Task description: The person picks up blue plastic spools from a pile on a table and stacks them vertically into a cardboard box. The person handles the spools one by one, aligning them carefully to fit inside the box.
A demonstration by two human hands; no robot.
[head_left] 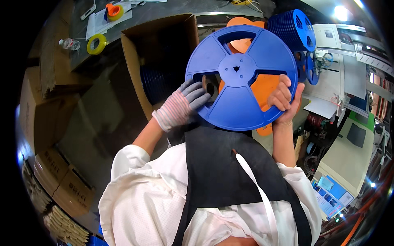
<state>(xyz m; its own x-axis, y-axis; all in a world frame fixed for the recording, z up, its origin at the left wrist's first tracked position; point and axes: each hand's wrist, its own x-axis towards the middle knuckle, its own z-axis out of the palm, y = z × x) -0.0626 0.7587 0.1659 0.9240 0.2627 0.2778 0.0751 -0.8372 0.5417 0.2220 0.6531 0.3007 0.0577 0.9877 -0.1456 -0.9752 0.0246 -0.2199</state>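
Note:
A large blue plastic reel (pixel 236 104) is held up in front of my chest, its round face with the small centre hole toward me. On its right side my bare right hand (pixel 285 98) grips the rim, fingers curled at the cut-out window. My left hand (pixel 180 102), in a grey and pink striped glove, closes over the left rim, with fingertips at another window. A thin brownish edge (pixel 204 84) shows by those fingertips; I cannot make out what it is. Behind the reel, orange round surfaces (pixel 266 88) show through its openings.
Left of the reel stands an open cardboard box (pixel 137 78) with dark blue reels (pixel 154 84) inside. A stack of blue reels (pixel 291 30) is at the back right, near machinery. Tape rolls (pixel 97 44) and a bottle (pixel 69 44) rest on the grey table (pixel 164 9). Cartons (pixel 74 192) stand lower left.

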